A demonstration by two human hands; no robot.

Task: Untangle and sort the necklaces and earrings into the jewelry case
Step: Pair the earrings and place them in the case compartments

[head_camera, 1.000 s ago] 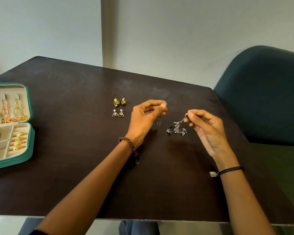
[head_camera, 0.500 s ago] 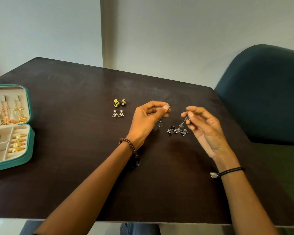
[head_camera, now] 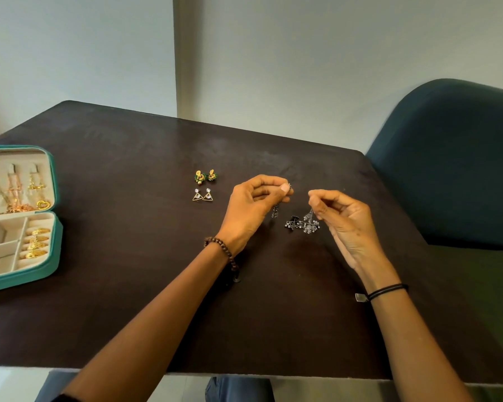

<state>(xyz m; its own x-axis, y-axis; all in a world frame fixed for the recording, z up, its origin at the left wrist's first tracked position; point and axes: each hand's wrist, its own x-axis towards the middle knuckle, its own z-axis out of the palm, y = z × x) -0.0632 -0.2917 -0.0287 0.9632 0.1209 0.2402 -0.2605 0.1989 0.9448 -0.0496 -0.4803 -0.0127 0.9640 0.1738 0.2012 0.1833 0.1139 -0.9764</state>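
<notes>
My left hand [head_camera: 251, 208] pinches the top of a small dark silver earring [head_camera: 275, 211] that dangles below its fingers. My right hand [head_camera: 341, 219] pinches a thin stem rising from a tangled cluster of silver earrings [head_camera: 302, 224] whose lower part rests on the dark table [head_camera: 128, 198]. Left of my hands lie a green-and-gold earring pair [head_camera: 205, 176] and a gold triangle earring pair [head_camera: 202, 195]. An open teal jewelry case [head_camera: 54, 227] sits at the far left, with gold and rose necklaces hung in its lid and gold rings in its tray.
A dark teal chair [head_camera: 450, 163] stands beyond the table's right edge. The table's near edge runs just below my forearms. The case's left side is cut off by the frame.
My right hand has lowered and come closer to the left hand, and the silver cluster now sags onto the table. The left hand holds almost the same place.
</notes>
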